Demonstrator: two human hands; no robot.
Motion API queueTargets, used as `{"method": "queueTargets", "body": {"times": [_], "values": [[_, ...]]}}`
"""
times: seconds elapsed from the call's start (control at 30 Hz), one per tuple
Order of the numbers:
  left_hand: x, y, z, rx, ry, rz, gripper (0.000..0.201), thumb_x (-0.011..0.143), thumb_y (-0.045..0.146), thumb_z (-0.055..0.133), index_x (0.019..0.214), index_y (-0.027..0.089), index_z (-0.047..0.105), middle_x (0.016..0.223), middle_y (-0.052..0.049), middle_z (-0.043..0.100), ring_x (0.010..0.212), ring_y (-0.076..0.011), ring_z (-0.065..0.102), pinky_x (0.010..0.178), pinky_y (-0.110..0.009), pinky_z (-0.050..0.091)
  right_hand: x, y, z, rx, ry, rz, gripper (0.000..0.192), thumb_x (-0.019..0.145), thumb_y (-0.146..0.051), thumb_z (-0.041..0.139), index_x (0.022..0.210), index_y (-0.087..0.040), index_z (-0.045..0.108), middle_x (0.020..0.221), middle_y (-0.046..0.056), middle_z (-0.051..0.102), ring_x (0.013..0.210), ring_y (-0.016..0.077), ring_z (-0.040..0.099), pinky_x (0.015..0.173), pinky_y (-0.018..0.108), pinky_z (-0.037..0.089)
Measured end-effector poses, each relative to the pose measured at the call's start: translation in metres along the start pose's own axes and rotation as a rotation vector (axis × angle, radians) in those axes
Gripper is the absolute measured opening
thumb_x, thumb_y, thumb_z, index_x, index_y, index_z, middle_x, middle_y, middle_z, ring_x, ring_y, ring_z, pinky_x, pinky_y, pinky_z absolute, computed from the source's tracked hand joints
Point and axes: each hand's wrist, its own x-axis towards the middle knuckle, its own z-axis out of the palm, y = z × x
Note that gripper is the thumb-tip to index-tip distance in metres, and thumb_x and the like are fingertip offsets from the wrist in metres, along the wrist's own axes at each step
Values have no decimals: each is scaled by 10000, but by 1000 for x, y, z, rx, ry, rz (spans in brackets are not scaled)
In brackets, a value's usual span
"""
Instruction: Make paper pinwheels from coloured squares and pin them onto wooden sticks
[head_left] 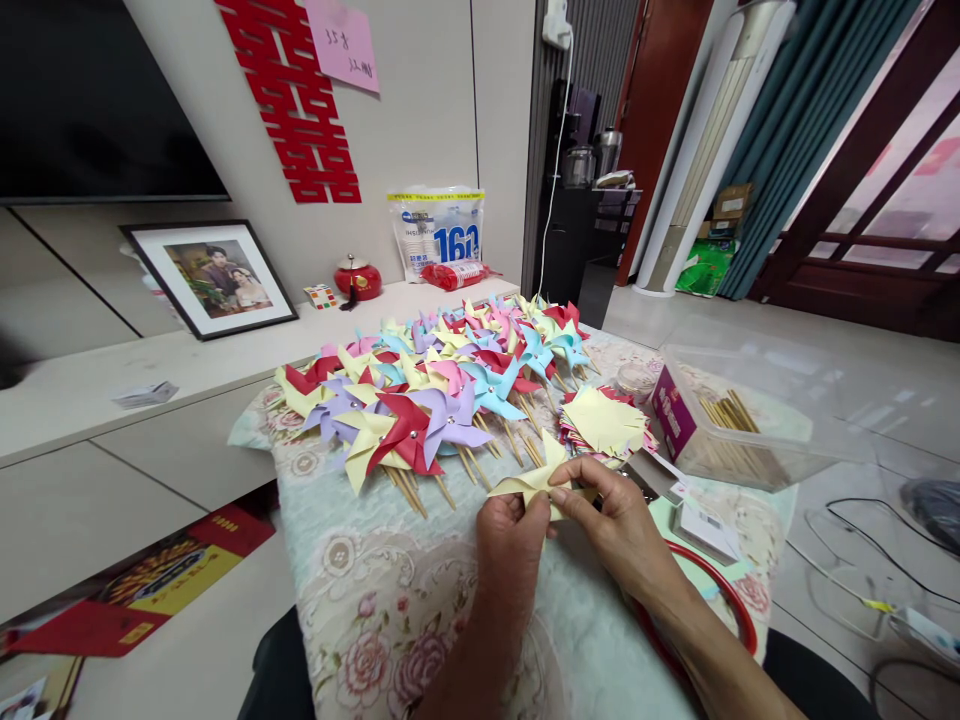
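Observation:
My left hand [514,535] and my right hand [611,520] both pinch a yellow paper pinwheel [541,470] above a floral tablecloth [390,590]. The fingertips of the two hands meet at the paper's middle. Behind them lies a big spread of finished pinwheels [442,385] in red, yellow, purple, blue and pink on wooden sticks. To the right of the held paper sits a stack of cut paper squares [606,420].
A clear plastic box of wooden sticks [731,425] stands at the right, with a red hoop [720,590] near my right wrist. A framed photo [214,275], a red pot [358,280] and a tissue pack [439,235] line the low cabinet behind. Cables lie on the floor at right.

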Motion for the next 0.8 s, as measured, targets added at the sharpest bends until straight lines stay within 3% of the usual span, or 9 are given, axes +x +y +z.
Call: {"method": "queueTargets", "body": {"times": [0.07, 0.23, 0.33, 0.47, 0.8], "values": [[1, -2, 0, -3, -2, -5, 233, 682, 240, 685, 843, 88, 759, 640, -25, 717, 529, -149, 593, 477, -228, 472, 0, 3, 2, 31, 33, 7, 134, 839, -333, 613, 909, -233, 668, 788, 9, 678, 719, 200, 614, 645, 303, 477], [1, -3, 0, -33, -24, -3, 234, 692, 231, 682, 864, 86, 746, 694, -38, 735, 547, -145, 598, 493, -227, 476, 1, 9, 5, 33, 105, -22, 413, 803, -297, 649, 1210, -231, 678, 904, 28, 695, 812, 212, 627, 738, 333, 513], [1, -1, 1, -37, -40, 4, 287, 683, 210, 682, 931, 78, 741, 732, -48, 749, 547, -148, 605, 469, -222, 457, 1, 8, 5, 72, 114, 1, 508, 807, -293, 643, 1310, -223, 630, 884, 24, 698, 770, 201, 629, 682, 319, 532], [0, 1, 2, -25, -37, -13, 316, 686, 218, 677, 954, 64, 745, 741, -60, 758, 534, -144, 599, 447, -216, 442, 0, 6, 7, 142, 103, 38, 541, 823, -301, 631, 1357, -220, 591, 819, 7, 678, 682, 178, 614, 586, 291, 544], [-3, 5, 3, 9, -4, -50, 297, 669, 242, 699, 909, 83, 770, 712, -65, 767, 553, -167, 646, 467, -213, 463, -1, 15, 10, 189, 84, 70, 573, 823, -290, 634, 1388, -235, 565, 874, 18, 653, 693, 176, 629, 571, 291, 560]]}}
